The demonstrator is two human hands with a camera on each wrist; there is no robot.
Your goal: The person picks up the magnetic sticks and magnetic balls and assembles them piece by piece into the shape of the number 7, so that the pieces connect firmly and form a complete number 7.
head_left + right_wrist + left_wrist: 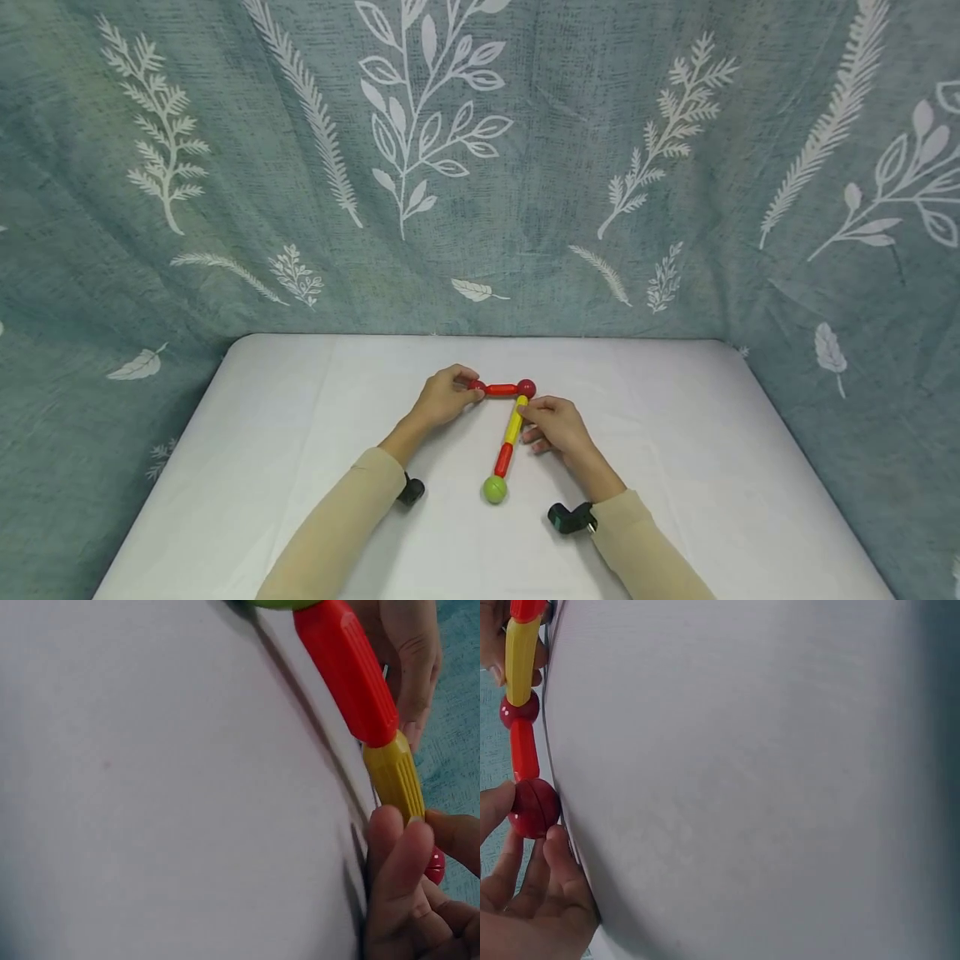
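A chain of toy building rods and balls is joined into a bent shape above the white table. My left hand (444, 396) pinches the dark red ball (534, 808) at its left end between thumb and fingers. From that ball a short red rod (501, 389) runs across to a second dark red ball (527, 388). Below this second ball my right hand (558, 429) pinches the yellow rod (513, 427) near its upper end. Another red rod (349, 671) continues from the yellow one, ending in a light green ball (495, 489) nearest the person.
The white-covered table (675, 400) spreads around both hands. Behind it hangs a grey-green curtain (555, 275) with white leaf prints. Black wrist cameras (572, 518) stick out beneath the beige sleeves (652, 542).
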